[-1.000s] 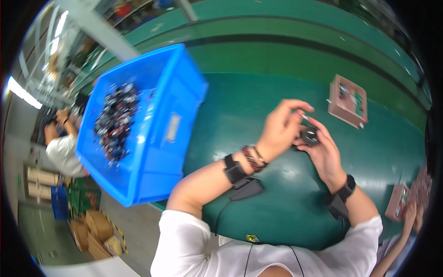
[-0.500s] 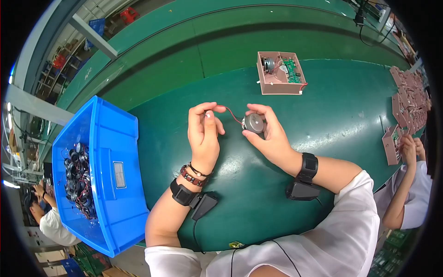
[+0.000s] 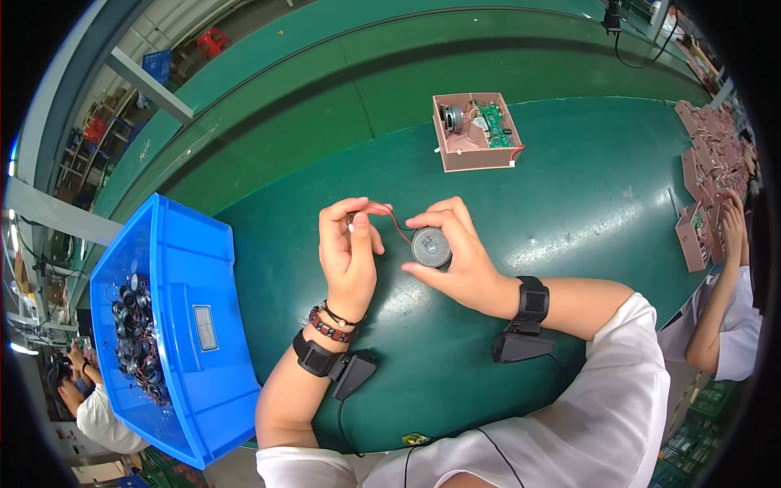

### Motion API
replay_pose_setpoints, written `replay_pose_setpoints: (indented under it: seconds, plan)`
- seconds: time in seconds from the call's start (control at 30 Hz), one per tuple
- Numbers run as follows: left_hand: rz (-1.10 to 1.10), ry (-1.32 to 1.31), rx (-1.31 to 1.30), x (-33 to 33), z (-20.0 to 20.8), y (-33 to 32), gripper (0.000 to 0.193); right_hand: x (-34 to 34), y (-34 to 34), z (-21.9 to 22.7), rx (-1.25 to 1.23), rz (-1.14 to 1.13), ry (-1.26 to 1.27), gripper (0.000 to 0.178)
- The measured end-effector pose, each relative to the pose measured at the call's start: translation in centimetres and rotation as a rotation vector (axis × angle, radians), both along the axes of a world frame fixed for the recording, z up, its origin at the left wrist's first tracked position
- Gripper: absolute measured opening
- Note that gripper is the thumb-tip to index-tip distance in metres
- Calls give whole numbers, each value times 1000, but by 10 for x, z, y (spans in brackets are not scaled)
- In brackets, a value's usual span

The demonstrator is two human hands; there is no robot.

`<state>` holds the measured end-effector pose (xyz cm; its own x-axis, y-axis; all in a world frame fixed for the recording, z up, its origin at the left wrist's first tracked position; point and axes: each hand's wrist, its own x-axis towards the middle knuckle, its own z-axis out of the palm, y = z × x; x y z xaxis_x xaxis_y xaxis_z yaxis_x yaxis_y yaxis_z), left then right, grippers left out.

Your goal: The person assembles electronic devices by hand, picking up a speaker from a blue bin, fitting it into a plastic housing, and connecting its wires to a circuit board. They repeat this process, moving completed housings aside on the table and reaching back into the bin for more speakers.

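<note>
Between thumb and fingers, my right hand point(image 3: 460, 248) grips a small round speaker point(image 3: 431, 247), its flat grey back turned up. A red and black wire point(image 3: 394, 215) runs from it across to my left hand point(image 3: 347, 248). The left thumb and fingers are pinched on the wire's end, which they mostly hide. Both hands hover over the green tabletop. Beyond them stands an open pinkish box point(image 3: 478, 167) that contains a speaker point(image 3: 452, 118) and a green circuit board point(image 3: 493, 122).
A blue bin point(image 3: 207, 260) with many wired speakers point(image 3: 137, 342) stands at the left. Several pinkish boxes point(image 3: 716, 159) crowd the far right, where a co-worker's hand point(image 3: 734, 224) touches one. Another person point(image 3: 102, 407) is at the far left.
The speaker has turned so its flat back faces up, and both hands have shifted slightly left and nearer to me. The whole view has also shifted a little.
</note>
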<state>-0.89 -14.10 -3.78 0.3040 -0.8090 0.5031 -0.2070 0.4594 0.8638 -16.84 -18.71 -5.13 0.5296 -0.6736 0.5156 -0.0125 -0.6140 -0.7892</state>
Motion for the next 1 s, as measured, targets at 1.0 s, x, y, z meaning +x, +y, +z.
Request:
replay_pose_setpoints:
  seconds: [1.0]
  plan:
    - [-55, 70, 40, -1, -4, 4, 8, 1, 2, -3, 183, 159, -87, 63]
